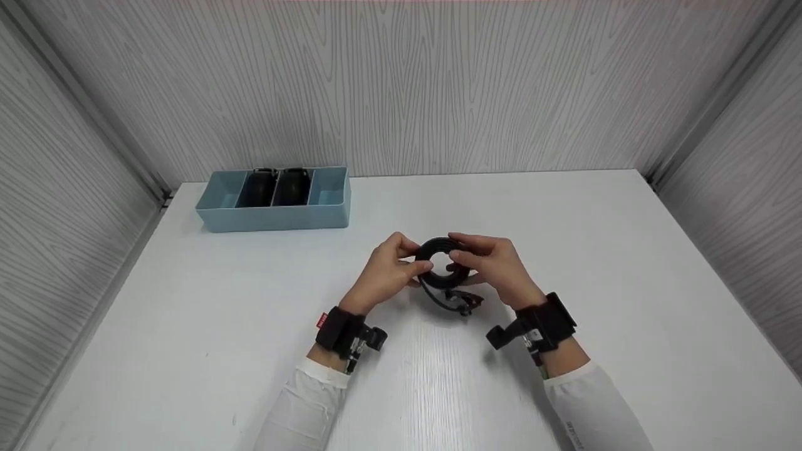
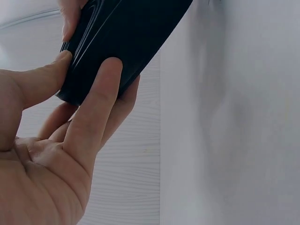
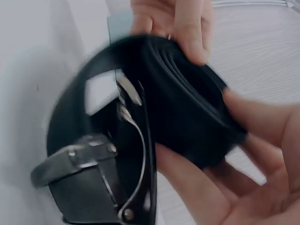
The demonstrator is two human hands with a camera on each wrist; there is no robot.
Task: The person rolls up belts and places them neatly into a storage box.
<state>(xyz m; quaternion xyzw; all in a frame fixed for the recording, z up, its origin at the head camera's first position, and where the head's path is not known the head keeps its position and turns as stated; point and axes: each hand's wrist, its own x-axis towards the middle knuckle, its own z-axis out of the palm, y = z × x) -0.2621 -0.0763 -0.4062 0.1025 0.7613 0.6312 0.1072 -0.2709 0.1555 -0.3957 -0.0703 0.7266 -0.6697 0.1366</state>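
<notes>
1. Left hand and right hand both up over desk centre, a coiled black belt between them.
2. Left fingers curled round coil's left side, thumb pressed on its edge; grasping belt.
3. Right fingers wrap coil from the other side, thumb under; grasping belt too.
4. Belt coil held just above desk, loose end with metal buckle hanging below toward person.
5. Blue tray at far left of desk, well apart from hands, two dark rolls in its middle compartments.
6. White sleeves, black wrist straps on both arms.
</notes>
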